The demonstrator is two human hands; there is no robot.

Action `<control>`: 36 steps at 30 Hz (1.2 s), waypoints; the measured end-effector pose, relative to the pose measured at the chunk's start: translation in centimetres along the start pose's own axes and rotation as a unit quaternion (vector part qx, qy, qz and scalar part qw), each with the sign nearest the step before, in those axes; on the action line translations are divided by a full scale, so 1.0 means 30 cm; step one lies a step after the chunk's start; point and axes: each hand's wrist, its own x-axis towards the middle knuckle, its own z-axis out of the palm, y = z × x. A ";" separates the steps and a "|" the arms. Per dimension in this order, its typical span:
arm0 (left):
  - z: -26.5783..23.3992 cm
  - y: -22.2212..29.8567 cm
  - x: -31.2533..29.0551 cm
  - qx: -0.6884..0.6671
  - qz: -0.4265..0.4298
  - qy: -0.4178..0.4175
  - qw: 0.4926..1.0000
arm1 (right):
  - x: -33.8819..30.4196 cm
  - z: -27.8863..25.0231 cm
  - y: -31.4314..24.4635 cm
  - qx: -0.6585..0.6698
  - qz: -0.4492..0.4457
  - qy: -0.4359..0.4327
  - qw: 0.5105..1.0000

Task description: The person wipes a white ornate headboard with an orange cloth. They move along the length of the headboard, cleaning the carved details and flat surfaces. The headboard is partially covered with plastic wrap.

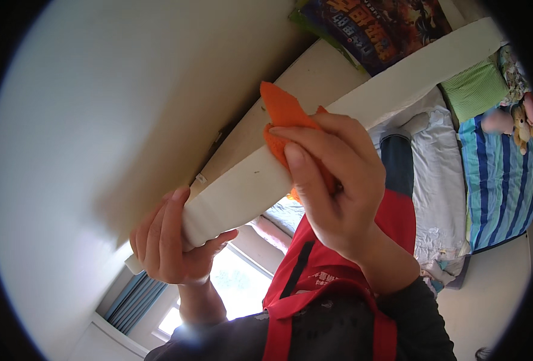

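My left hand [169, 243] wraps its fingers over the rounded end of a long white board [236, 189], the thumb beneath. In my right hand [347, 180] is a bunched orange cloth [283, 107], pinched between thumb and fingers. The cloth folds over the board's edge and seems to touch it, partway along from my left hand. Part of the cloth hides behind my fingers. The board slants up to the right and carries a small dark mark near the cloth.
A pale wall [86, 120] rises beyond the board. A colourful printed package [378, 30] lies on the surface behind it. Below right is a bed with a white sheet [438, 192], a blue striped blanket [495, 180], a green pillow [474, 90] and a plush toy [522, 126]. A bright window [239, 280] shows lower left.
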 end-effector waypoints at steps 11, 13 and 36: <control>-0.003 0.007 -0.005 0.008 -0.006 -0.005 1.000 | -0.103 -0.023 -0.002 -0.048 0.004 0.013 0.999; -0.003 0.004 -0.016 0.009 -0.005 -0.007 1.000 | -0.133 -0.048 -0.064 -0.050 -0.007 -0.022 0.998; 0.004 0.008 -0.024 0.014 -0.008 -0.005 1.000 | -0.164 -0.023 0.043 -0.050 -0.023 0.021 0.998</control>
